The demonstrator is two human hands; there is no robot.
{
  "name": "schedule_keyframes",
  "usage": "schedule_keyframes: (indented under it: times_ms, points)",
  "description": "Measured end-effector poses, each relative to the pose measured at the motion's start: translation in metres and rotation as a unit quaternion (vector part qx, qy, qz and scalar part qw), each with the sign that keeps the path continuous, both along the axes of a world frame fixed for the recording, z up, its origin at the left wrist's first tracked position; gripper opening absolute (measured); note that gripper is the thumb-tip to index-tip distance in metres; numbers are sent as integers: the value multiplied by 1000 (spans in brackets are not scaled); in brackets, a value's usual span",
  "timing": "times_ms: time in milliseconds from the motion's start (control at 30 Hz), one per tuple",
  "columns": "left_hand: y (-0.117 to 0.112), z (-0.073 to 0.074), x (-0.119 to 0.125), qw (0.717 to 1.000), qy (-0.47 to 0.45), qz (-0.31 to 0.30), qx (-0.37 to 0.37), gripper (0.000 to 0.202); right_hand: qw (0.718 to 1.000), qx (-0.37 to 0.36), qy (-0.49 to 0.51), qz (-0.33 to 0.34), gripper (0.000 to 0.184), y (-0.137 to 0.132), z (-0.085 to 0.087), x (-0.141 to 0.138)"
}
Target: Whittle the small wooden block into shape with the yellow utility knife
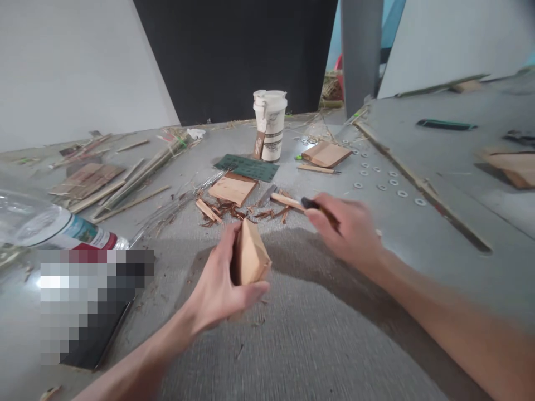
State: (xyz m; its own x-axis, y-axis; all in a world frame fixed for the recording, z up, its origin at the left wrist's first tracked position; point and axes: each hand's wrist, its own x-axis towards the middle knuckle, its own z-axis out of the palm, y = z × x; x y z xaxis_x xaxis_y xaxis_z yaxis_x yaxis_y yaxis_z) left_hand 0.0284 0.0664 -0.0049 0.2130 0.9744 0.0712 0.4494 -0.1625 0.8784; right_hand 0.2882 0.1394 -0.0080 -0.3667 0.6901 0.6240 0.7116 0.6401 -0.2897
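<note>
My left hand (217, 278) is closed around a pale wooden block (253, 253), tilted up above the grey mat, with my thumb across its near end. My right hand (346, 225) grips a hand tool (310, 204) by its dark handle, which my fingers partly cover. In line with that handle lie a pale wooden length (288, 201) and a flat grey metal piece (267, 195); whether they belong to the tool I cannot tell. Just beyond my hands, brown shavings (229, 209) lie scattered beside a flat wooden piece (234, 189).
A green sheet (246, 167) lies before a lidded paper cup (271, 128). Another wood piece (326, 153) and several metal washers (381, 187) are to the right, near a long strip (422, 186). Leftward are a plastic bottle (75, 227), sticks (129, 192) and a dark, partly pixelated object (102, 334).
</note>
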Motion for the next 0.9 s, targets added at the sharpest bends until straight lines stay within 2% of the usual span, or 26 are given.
schedule_keyframes:
  times_ms: [100,267,467,600,900]
  points:
    - [5,-1,-5,1000,-28,0,-4,74,998,-17,-4,55,23,-15,-2,-13]
    - [2,0,-3,999,-38,-8,-20,72,992,-2,8,124,17,-22,0,-14]
    - [3,2,-2,999,-38,-11,-12,69,978,35,-12,204,25,-30,4,-24]
    - [3,2,-3,999,-51,-9,-10,68,976,59,-33,209,35,-36,6,-30]
    - [2,-2,-2,999,-25,2,-23,70,979,46,-62,187,32,-37,6,-31]
